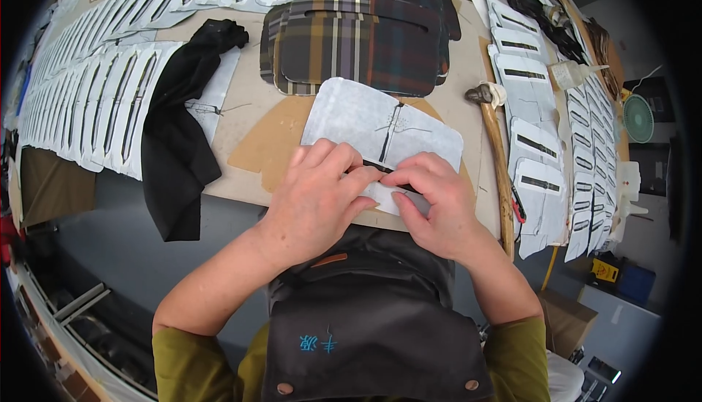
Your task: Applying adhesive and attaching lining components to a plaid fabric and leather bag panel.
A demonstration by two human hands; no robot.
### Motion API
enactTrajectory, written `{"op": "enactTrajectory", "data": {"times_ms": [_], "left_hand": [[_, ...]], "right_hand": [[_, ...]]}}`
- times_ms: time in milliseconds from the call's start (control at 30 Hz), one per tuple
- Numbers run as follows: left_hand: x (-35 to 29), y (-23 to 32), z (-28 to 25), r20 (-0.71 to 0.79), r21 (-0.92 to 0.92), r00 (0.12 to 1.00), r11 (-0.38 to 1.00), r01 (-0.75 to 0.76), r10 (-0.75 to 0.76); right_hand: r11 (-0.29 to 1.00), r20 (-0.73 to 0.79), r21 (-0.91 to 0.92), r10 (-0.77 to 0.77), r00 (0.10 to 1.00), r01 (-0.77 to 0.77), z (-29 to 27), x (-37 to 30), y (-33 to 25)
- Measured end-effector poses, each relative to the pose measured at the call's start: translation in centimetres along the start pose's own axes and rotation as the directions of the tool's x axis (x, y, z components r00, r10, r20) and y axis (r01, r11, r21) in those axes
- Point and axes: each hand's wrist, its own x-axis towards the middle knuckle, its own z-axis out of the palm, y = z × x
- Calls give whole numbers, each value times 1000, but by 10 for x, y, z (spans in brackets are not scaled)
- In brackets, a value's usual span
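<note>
– Where do we have the white panel (pixel 336 120)?
– On the near part of the bench (pixel 245 87), with the plaid pieces (pixel 329 54) just beyond it.
– And the grip of our left hand (pixel 311 190)?
– Thumb and forefinger slightly apart, touching the panel around its dark strip (pixel 374 166). We cannot tell whether they pinch it.
– Our right hand (pixel 442 201)?
– Much alike, fingertips beside the left's; how firmly we have hold there, we cannot tell.
– Around us?
– Black cloth (pixel 175 124) left, hammer (pixel 499 168) right.
</note>
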Motion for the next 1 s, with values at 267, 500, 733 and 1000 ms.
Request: {"op": "enactTrajectory", "data": {"times_ms": [267,500,733,1000], "left_hand": [[-1,1,-2,23,41,999,999,-27,26],[-3,-1,0,-22,-9,1000,1000,-20,20],[-2,-2,2,-60,29,997,998,-54,55],[-4,0,1,-41,-19,999,1000,-14,13]], "right_hand": [[945,76,-277,-162,984,177,-2,-3,-6],[997,-73,-42,-61,995,58,4,-6,1],[945,60,-250,-203,977,211,-2,0,-6],[998,-19,-46,-48,999,47,-6,-5,3]]}}
